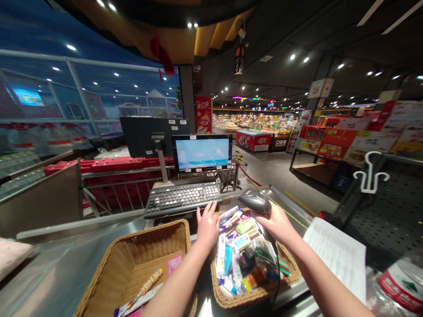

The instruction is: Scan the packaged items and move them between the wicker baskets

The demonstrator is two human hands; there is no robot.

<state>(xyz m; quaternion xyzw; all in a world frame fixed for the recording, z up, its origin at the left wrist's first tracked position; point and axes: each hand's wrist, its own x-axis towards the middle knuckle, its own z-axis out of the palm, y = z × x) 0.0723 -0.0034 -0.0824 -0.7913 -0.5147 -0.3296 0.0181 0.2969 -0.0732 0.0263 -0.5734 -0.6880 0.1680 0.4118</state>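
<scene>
My right hand [272, 220] is wrapped round a dark handheld barcode scanner [254, 201], held above the far end of a wicker basket [228, 303]. That basket is heaped with small packaged goods, among them a green-wrapped item [245, 226]. A black cable hangs from the scanner over the goods. My left hand [208, 225] has its fingers stretched out at the front edge of a black keyboard [183, 197]; whether the fingertips touch it I cannot tell. To the left, a second wicker basket [132, 255] holds a few items, including a yellow tube-shaped packet [150, 281] and a pink packet [174, 264].
Behind the keyboard stands a lit monitor [203, 153], with the back of another screen [145, 136] beside it. Printed sheets [337, 255] and a large clear bottle [401, 281] are on the right. A white hook [372, 174] hangs on a perforated black panel.
</scene>
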